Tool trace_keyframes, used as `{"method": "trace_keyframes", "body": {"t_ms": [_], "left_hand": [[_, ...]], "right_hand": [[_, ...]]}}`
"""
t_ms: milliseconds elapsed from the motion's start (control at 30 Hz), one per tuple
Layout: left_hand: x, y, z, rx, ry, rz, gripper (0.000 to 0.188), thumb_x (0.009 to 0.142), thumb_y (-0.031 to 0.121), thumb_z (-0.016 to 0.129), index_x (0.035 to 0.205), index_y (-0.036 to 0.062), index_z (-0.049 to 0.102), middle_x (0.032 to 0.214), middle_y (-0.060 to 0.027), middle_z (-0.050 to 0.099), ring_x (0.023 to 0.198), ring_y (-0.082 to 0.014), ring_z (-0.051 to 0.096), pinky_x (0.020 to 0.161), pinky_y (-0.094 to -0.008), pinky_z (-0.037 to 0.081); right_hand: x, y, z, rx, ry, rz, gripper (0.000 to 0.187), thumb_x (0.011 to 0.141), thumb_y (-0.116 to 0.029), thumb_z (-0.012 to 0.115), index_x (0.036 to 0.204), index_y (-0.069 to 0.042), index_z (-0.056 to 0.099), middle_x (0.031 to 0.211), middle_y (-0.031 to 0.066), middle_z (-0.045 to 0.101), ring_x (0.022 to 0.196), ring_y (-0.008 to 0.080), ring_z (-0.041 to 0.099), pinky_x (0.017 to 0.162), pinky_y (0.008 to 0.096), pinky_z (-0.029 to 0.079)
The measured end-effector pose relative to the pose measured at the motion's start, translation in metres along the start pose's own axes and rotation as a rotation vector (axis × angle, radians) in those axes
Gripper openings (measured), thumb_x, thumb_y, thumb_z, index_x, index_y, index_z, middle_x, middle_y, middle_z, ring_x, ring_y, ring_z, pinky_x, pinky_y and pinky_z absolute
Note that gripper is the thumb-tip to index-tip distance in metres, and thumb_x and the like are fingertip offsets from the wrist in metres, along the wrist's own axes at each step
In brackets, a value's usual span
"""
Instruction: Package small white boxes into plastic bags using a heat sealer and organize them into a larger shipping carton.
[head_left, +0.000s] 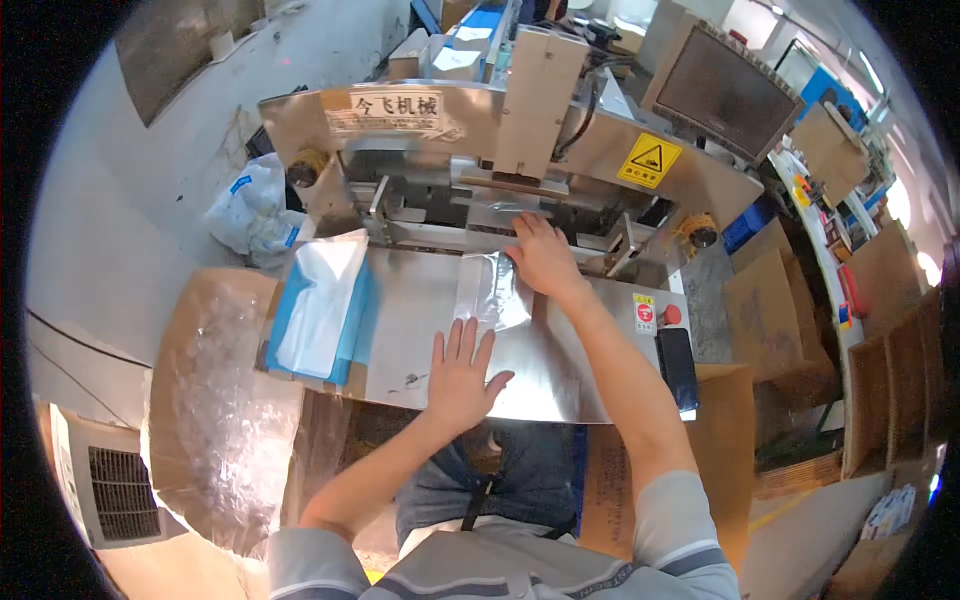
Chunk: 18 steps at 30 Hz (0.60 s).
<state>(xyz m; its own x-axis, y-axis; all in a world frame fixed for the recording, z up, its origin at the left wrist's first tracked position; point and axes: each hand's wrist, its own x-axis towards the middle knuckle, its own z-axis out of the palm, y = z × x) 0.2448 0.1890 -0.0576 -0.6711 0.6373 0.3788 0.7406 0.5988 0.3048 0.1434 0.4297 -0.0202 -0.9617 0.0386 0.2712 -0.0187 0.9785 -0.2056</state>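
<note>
A clear, shiny plastic film piece (494,290), perhaps a bag, lies on the bare metal worktop (420,280) in front of me. My left hand (462,385) rests palm down, fingers spread, with its fingertips at the film's near edge. Farther off, my right hand (545,260) reaches over the film's far right corner, its fingers stretched toward the machine's slot. Under those fingertips more clear film (495,213) shows inside the slot. Neither hand is closed round anything. Where exactly the right fingertips touch is hard to make out.
A metal machine with an upright housing (540,100) stands behind the worktop. On the left sits a blue box with white sheets (322,300); beside it a carton (220,400) holds clear plastic bags. A red button (671,315) and a black case (677,368) are at the right edge.
</note>
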Motion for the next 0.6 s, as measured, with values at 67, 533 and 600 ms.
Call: {"method": "trace_keyframes", "body": {"t_ms": [67, 533, 600], "left_hand": [[-0.008, -0.001, -0.002, -0.007, 0.073, -0.013, 0.062, 0.091, 0.044, 0.065, 0.132, 0.0001, 0.058, 0.144, -0.0256, 0.047, 0.138, -0.0432, 0.039, 0.114, -0.0596, 0.027], [-0.013, 0.000, -0.005, -0.098, 0.176, -0.048, 0.057, 0.088, 0.039, 0.069, 0.127, -0.0018, 0.059, 0.135, -0.0228, 0.052, 0.133, -0.0417, 0.043, 0.113, -0.0592, 0.029], [-0.013, 0.000, -0.004, -0.097, 0.153, -0.054, 0.058, 0.087, 0.039, 0.069, 0.128, -0.0015, 0.059, 0.136, -0.0223, 0.052, 0.133, -0.0424, 0.042, 0.113, -0.0592, 0.029]], "right_hand": [[0.001, -0.008, -0.006, 0.002, -0.020, -0.007, 0.055, 0.096, -0.030, 0.059, 0.142, -0.002, 0.048, 0.152, 0.0179, 0.045, 0.143, 0.0352, 0.038, 0.113, 0.0565, 0.034], [0.006, -0.007, -0.012, -0.057, -0.018, -0.049, 0.052, 0.092, -0.024, 0.064, 0.137, 0.001, 0.052, 0.143, 0.0218, 0.051, 0.132, 0.0378, 0.049, 0.106, 0.0485, 0.044], [0.010, -0.010, -0.022, -0.030, -0.125, 0.023, 0.055, 0.092, -0.025, 0.065, 0.139, 0.000, 0.050, 0.147, 0.0218, 0.048, 0.133, 0.0364, 0.049, 0.108, 0.0485, 0.042]]}}
